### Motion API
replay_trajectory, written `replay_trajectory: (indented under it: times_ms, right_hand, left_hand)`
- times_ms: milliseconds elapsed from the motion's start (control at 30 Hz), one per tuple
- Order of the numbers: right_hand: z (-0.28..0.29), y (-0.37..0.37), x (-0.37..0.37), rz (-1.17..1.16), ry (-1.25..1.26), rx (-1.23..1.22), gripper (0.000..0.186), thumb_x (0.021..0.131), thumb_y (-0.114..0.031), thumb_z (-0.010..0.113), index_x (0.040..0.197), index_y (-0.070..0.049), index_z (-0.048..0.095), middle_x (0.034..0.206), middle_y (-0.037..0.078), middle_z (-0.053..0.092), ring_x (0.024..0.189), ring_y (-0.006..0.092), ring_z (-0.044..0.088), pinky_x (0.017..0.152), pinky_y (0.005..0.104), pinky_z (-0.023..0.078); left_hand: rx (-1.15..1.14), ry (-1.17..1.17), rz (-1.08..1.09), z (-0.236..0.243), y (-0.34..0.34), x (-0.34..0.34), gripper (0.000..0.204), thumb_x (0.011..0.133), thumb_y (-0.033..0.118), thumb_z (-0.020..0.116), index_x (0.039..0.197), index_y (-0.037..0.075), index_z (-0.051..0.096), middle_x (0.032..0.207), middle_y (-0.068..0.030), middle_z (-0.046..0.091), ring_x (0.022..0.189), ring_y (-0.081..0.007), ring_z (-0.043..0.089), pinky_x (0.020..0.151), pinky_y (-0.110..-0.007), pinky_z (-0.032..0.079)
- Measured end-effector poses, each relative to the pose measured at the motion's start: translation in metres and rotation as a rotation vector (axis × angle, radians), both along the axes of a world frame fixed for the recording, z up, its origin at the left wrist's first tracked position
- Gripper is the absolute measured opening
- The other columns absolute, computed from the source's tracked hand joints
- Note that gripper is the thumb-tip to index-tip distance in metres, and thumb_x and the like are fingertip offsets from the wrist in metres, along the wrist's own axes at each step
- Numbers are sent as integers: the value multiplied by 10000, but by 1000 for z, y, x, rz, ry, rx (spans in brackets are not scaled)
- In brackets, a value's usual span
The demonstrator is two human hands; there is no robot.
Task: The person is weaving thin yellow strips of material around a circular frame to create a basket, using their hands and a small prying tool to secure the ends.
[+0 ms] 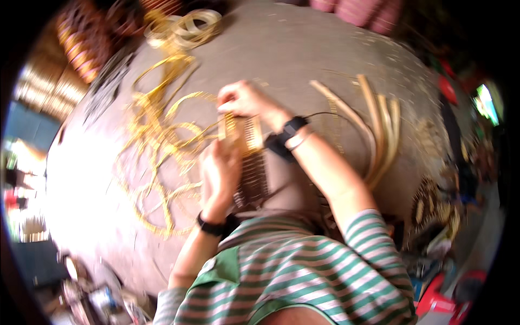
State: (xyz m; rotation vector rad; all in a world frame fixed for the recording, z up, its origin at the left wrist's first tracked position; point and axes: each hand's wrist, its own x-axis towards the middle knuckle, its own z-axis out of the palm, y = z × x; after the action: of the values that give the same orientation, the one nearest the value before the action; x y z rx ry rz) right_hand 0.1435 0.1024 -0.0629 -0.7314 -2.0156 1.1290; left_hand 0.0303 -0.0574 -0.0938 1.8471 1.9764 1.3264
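Note:
A long, narrow woven piece (250, 174), dark brown below with yellow strips and pale slats at the top, rests along my lap. My right hand (242, 98) is closed at its upper end, pinching there; exactly which strip is unclear. My left hand (219, 174) holds the piece's left side, fingers together and blurred by motion. Loose yellow strips (157, 124) spread in tangled loops to my left, some running toward the piece. Both wrists wear black bands.
Pale coils (197, 24) and reddish-brown baskets (78, 46) lie at the back left, pink bundles (355, 11) at the back. Curved wooden strips (379, 135) lie on the floor (281, 49) to my right. Clutter, including red objects (439, 295), lines the right rim.

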Motion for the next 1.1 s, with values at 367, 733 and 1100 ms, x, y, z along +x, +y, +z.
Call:
replay_trajectory:
  times_ms: [367, 733, 1100]
  right_hand:
    - [-9, 14, -21, 106, -30, -305, 66, 798, -76, 658, 799, -17, 631, 707, -11, 616, 641, 56, 539, 611, 215, 448]
    - [-5, 11, -14, -32, -147, -261, 83, 796, -103, 654, 789, -23, 634, 685, -9, 608, 627, 56, 533, 573, 212, 427]
    - [-20, -107, 78, -460, 376, -526, 99, 882, -131, 591, 820, -57, 569, 791, 36, 655, 645, 71, 601, 540, 189, 428]
  left_hand:
    - [-103, -516, 54, -16, 10, 4, 208, 760, 59, 580, 909, -33, 468, 654, -153, 544, 598, -275, 547, 622, -369, 453]
    - [-262, -669, -72, -8, 6, 0, 259, 797, 39, 530, 1027, -49, 451, 808, -125, 572, 702, -176, 555, 646, -302, 454]
    - [-557, -1150, -398, 24, -6, -23, 253, 922, 186, 535, 1034, -37, 572, 877, -29, 604, 788, -83, 540, 709, -232, 449]
